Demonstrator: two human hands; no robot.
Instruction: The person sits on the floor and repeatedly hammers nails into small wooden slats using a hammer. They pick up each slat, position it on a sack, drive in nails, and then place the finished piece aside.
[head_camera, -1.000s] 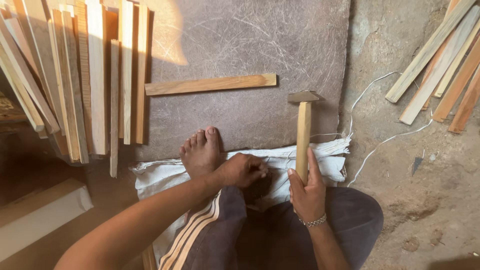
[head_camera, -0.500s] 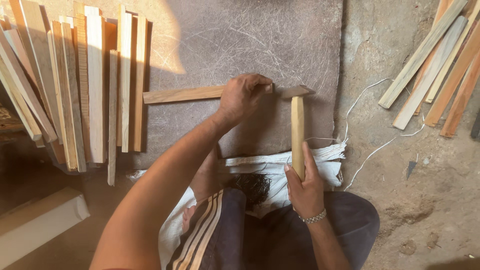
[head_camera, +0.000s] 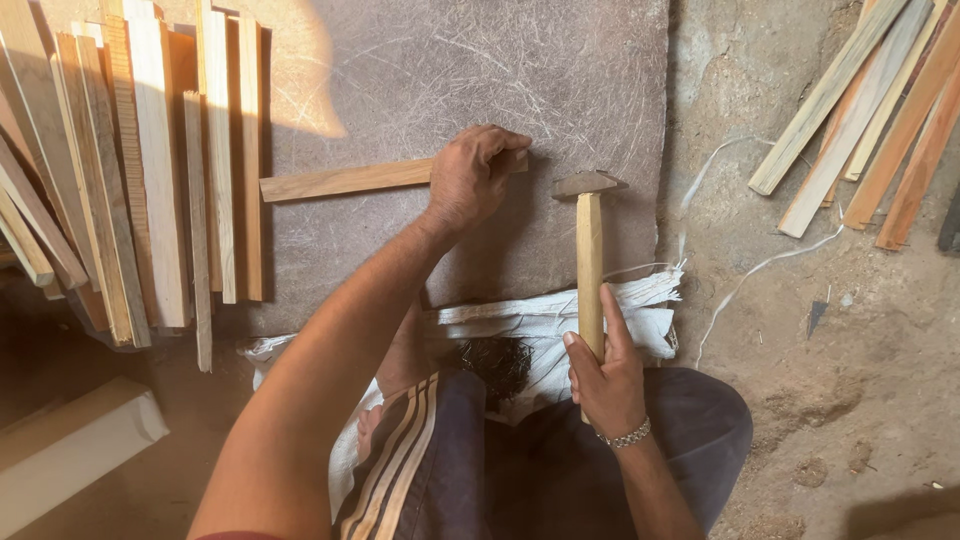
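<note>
My left hand (head_camera: 472, 178) rests on the right end of a wooden strip (head_camera: 345, 181) lying across a flat grey stone slab (head_camera: 400, 90), its fingers pinched together at the strip's end. What they pinch is too small to see. My right hand (head_camera: 603, 375) grips the lower handle of a wooden-handled hammer (head_camera: 589, 250). The hammer's metal head sits just right of the left hand, near the slab's surface. A small dark pile of nails (head_camera: 497, 363) lies on white sacking (head_camera: 560, 320) over my lap.
Several wooden strips (head_camera: 150, 180) lie side by side on the slab's left part. More strips (head_camera: 860, 120) lie on the dirt ground at upper right. A white string (head_camera: 745, 275) trails over the ground. A pale board (head_camera: 70, 450) sits at lower left.
My left hand went from my lap up to the strip's right end and now sits there. The hammer stayed upright in my right hand, its head now clear of the left hand.
</note>
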